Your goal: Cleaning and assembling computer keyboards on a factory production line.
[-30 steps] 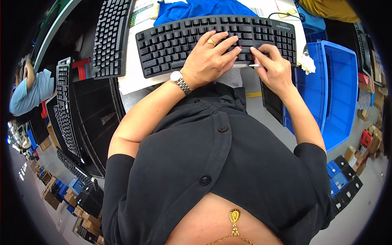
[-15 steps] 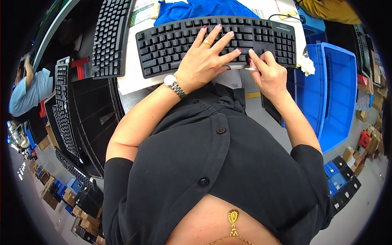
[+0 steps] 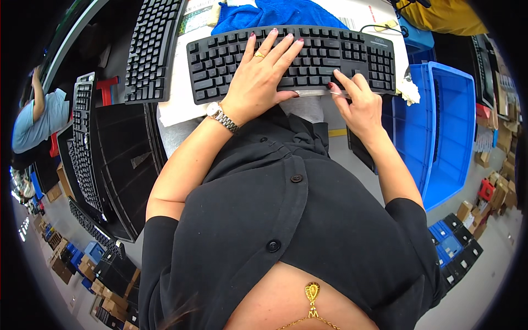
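A black full-size keyboard (image 3: 324, 59) lies across the white table in front of me. My left hand (image 3: 258, 77) rests flat on its middle keys, fingers spread and thumb along the near edge. At the near edge, right of the middle, my right hand (image 3: 360, 104) is closed in a pinch. A thin pale strip (image 3: 335, 93) pokes out between its thumb and fingers; most of it is hidden, so its kind is unclear. The right index fingertip touches the keyboard near the arrow keys.
A blue cloth (image 3: 280, 14) lies behind the keyboard. Another black keyboard (image 3: 151, 55) stands at the left, with more keyboards (image 3: 85, 148) beyond it. To the right are a crumpled white wad (image 3: 408, 92) and a blue crate (image 3: 454, 132). A person in light blue (image 3: 41, 118) is at far left.
My left hand has slid leftward over the keys, and its thumb now lies along the near edge. The right hand stays by the same edge, still pinching the strip.
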`<state>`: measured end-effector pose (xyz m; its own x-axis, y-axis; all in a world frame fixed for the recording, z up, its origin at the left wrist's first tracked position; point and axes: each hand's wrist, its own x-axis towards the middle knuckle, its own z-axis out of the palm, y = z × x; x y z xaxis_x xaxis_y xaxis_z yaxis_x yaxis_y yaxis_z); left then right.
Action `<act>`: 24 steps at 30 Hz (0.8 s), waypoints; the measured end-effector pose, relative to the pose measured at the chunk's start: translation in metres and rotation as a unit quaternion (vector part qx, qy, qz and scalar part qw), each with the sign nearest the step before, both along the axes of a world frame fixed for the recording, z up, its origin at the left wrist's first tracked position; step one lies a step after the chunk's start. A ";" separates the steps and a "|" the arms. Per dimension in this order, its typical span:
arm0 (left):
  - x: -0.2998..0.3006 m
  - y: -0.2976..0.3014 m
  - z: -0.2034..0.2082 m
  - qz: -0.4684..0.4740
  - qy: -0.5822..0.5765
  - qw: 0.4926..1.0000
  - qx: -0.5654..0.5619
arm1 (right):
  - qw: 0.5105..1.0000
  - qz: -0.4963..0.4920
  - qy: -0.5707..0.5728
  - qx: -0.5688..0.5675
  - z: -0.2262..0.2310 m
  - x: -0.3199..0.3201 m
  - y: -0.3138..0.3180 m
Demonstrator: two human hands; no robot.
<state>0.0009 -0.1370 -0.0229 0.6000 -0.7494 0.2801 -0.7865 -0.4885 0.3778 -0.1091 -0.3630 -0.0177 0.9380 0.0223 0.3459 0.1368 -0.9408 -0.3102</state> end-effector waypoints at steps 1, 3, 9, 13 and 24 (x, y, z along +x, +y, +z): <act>0.000 0.000 0.001 0.016 -0.004 1.000 0.013 | 1.000 -0.003 0.009 -0.008 0.000 0.000 0.002; 0.001 0.002 -0.001 0.017 0.000 1.000 0.009 | 1.000 0.003 0.015 -0.017 0.002 0.002 0.011; 0.002 0.002 -0.004 0.017 0.011 1.000 -0.012 | 0.999 0.019 0.047 -0.018 0.006 0.006 0.024; 0.003 0.002 -0.004 0.015 0.012 1.000 -0.024 | 0.998 0.021 0.065 0.007 0.010 0.007 0.025; 0.002 0.000 -0.001 0.014 0.037 0.999 -0.024 | 0.998 0.007 0.052 0.020 0.011 0.006 0.023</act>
